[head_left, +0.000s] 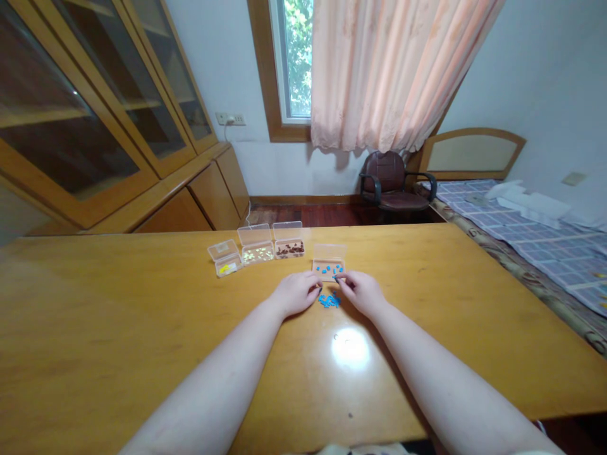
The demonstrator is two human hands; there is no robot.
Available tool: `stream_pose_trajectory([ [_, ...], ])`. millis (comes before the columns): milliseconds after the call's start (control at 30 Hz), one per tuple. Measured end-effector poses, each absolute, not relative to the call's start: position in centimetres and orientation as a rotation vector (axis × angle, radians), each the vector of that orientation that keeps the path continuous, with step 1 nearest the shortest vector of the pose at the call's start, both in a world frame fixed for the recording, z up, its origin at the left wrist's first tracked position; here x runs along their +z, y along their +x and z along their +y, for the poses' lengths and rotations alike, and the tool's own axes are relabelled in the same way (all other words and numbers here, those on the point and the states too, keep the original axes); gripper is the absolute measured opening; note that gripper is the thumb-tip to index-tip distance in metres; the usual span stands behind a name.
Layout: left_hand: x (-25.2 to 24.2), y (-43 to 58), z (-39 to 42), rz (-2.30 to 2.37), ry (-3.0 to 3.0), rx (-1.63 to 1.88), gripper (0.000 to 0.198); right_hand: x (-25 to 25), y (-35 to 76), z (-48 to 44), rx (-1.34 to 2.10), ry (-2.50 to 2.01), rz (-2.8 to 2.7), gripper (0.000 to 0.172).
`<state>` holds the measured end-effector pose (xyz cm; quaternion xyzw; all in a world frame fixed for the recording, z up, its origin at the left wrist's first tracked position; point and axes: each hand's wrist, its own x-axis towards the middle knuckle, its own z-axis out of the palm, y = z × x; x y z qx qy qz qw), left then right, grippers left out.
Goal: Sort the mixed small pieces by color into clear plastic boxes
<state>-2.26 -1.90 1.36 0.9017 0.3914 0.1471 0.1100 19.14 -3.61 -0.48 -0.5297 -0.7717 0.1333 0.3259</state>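
Note:
A small heap of blue pieces [329, 300] lies on the table between my two hands. Just behind it stands an open clear plastic box [329, 260] with several blue pieces spread over its bottom. My right hand [364, 293] is at the box's front right corner, thumb and forefinger pinched on what looks like a small blue piece. To the left of the heap, my left hand [298, 293] rests low, its fingers curled together close to the pieces. Whatever those fingertips hold, if anything, is too small to make out.
Further left on the wooden table [142, 328] stand three more open clear boxes: one with yellow pieces [227, 268], one with pale pieces [257, 254], one with brown pieces [290, 249]. Beyond the table's far edge are an office chair [391, 183] and a bed [535, 221].

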Motion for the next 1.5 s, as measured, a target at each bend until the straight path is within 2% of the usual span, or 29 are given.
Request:
stream_pose_trajectory([
  [200,1.6,-2.9,-2.0,0.994,2.603,0.374,0.016,-0.7,20.2,-2.5,0.300,-1.553,-1.894,0.027],
  [467,1.6,-2.9,-2.0,1.026,2.594,0.342,0.020,0.1,20.4,-3.5,0.479,-1.417,-2.321,0.020],
  [800,1.5,-2.6,-2.0,1.082,2.561,0.326,0.016,0.9,19.2,-3.9,0.218,-1.488,-2.566,0.019],
  [1033,1.4,-2.6,-1.9,1.089,2.581,0.319,0.012,0.4,19.5,-3.7,0.201,-1.462,-2.461,0.020],
  [1267,1.4,-2.6,-1.9,1.002,2.606,0.341,0.024,0.3,20.1,-3.7,0.343,-1.357,-2.483,0.021],
  [1500,1.2,-2.5,-1.8,1.072,2.631,0.323,0.016,1.1,19.1,-4.1,0.172,-1.459,-2.610,0.021],
])
